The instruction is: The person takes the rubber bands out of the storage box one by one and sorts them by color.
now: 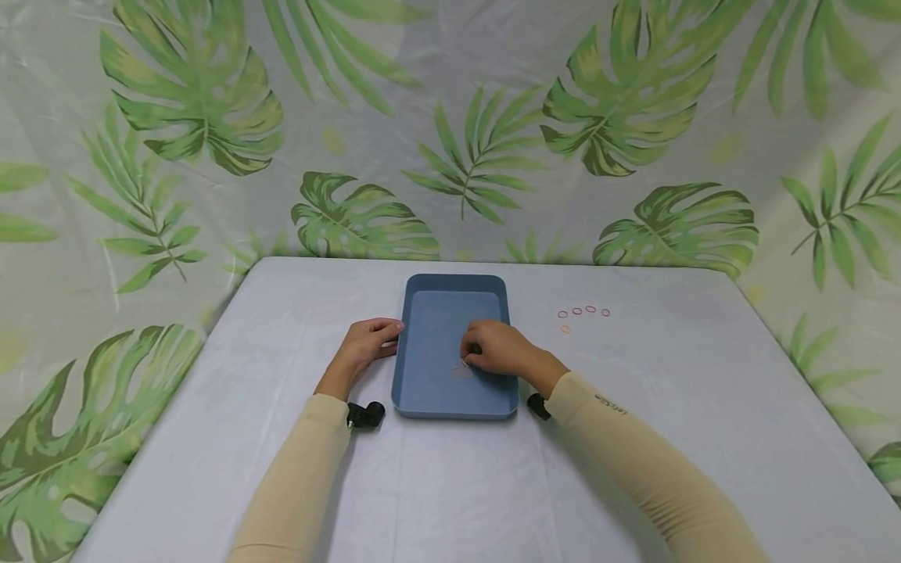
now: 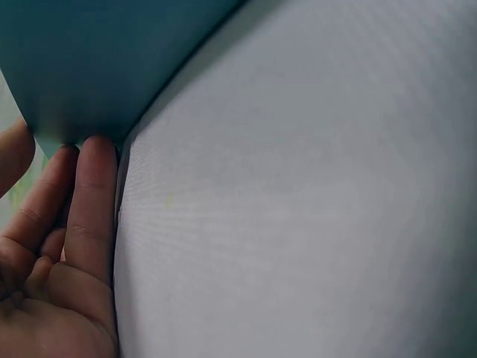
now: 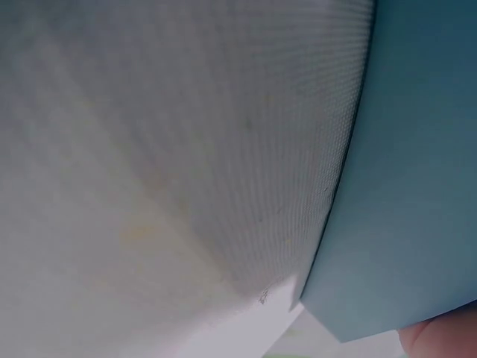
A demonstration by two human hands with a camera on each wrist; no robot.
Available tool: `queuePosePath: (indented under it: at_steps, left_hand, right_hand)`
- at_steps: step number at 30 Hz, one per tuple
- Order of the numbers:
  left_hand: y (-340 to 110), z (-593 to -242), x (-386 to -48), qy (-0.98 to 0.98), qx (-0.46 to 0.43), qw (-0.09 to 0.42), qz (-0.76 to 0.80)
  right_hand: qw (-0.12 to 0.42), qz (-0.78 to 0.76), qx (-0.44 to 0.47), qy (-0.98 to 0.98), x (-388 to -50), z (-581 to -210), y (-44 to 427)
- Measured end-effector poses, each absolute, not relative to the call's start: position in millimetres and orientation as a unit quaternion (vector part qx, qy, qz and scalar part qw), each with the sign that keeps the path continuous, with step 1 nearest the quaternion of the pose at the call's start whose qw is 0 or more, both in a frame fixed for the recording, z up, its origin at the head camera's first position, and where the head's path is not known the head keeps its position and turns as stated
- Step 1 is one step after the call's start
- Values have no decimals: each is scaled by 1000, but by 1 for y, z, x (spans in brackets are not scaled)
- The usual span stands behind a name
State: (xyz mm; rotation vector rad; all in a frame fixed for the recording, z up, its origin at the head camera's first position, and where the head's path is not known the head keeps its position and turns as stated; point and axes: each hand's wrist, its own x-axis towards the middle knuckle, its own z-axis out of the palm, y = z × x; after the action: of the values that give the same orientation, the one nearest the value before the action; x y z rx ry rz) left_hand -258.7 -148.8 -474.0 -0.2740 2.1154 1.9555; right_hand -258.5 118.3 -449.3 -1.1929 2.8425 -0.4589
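Observation:
The blue rectangular tray (image 1: 429,391) lies on the white table between both hands. Against its left side rests my left hand (image 1: 362,344); in the left wrist view, straight fingers (image 2: 93,201) touch the tray's outer wall (image 2: 112,67). Over the tray's right half, my right hand (image 1: 496,348) has curled fingers and pinches a thin, pale rubber band (image 1: 464,363) at the fingertips. A few thin orange rubber bands (image 1: 461,373) lie on the tray floor just below those fingertips. In the right wrist view the tray wall (image 3: 410,171) hides most of that hand.
Right of the tray, several red rubber bands (image 1: 590,309) lie in a curved row on the table (image 1: 676,375). An orange rubber band (image 1: 566,329) lies just in front of them. A leaf-patterned cloth (image 1: 486,133) hangs behind the table's far edge.

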Motion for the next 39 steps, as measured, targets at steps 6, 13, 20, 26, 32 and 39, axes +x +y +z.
queuePosePath:
  at_steps: [6, 13, 20, 26, 32, 39]
  left_hand:
    - [-149, -474, -259, 726, -93, 124, 670]
    - [-150, -475, -260, 722, -93, 130, 673]
    - [-150, -475, -260, 720, -95, 128, 675]
    - [-150, -474, -260, 722, -89, 127, 675]
    - [-150, -474, -259, 722, -92, 128, 674]
    - [-149, -476, -261, 727, -90, 128, 669]
  right_hand:
    - [26, -168, -379, 910, -260, -449, 120]
    - [22, -257, -385, 886, -261, -442, 126]
    - [-2, -327, -391, 860, -262, -428, 135]
    - [-11, -363, -374, 853, -264, -419, 148]
    - [-23, -387, -345, 855, -265, -410, 168]
    - [-49, -375, -306, 874, -267, -400, 199]
